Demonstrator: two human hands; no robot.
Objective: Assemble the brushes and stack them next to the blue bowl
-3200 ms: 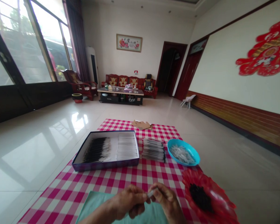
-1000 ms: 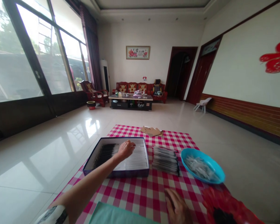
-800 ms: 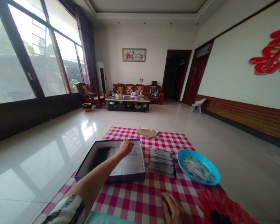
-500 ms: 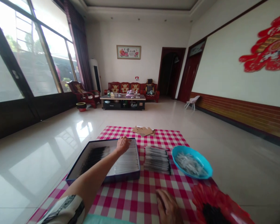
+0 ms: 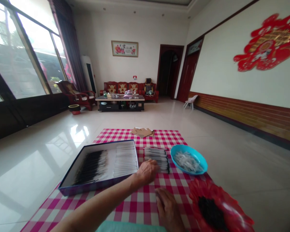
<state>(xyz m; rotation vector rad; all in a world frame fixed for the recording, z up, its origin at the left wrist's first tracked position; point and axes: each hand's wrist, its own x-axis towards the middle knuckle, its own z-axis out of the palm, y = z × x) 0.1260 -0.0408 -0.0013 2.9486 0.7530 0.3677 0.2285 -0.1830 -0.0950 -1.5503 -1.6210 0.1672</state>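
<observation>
My left hand (image 5: 148,170) reaches across to the near left edge of a pile of pen-like sticks (image 5: 157,153), clear-white with dark ends. Its fingers are curled, their tips hidden against the pile. On the checked cloth nearer to me rests my right hand (image 5: 168,207), fingers bent and pressed together; whatever they hold is hidden. Left of the pile, a shallow dark-blue box (image 5: 81,187) holds a row of black thin sticks (image 5: 90,166) and a row of white tubes (image 5: 125,158). At the right, a blue bowl (image 5: 204,159) contains small translucent pieces (image 5: 187,161).
A red petal-shaped bowl (image 5: 239,209) with small black pieces (image 5: 211,211) stands at the near right. Torn cardboard (image 5: 143,132) lies at the far edge of the pink checked tablecloth (image 5: 132,211). Beyond are a coffee table (image 5: 120,105) and a red sofa (image 5: 141,88).
My left hand has moved from the far right part of the box toward me and right, to the pile of sticks. My right hand stays on the cloth. The view has turned slightly right.
</observation>
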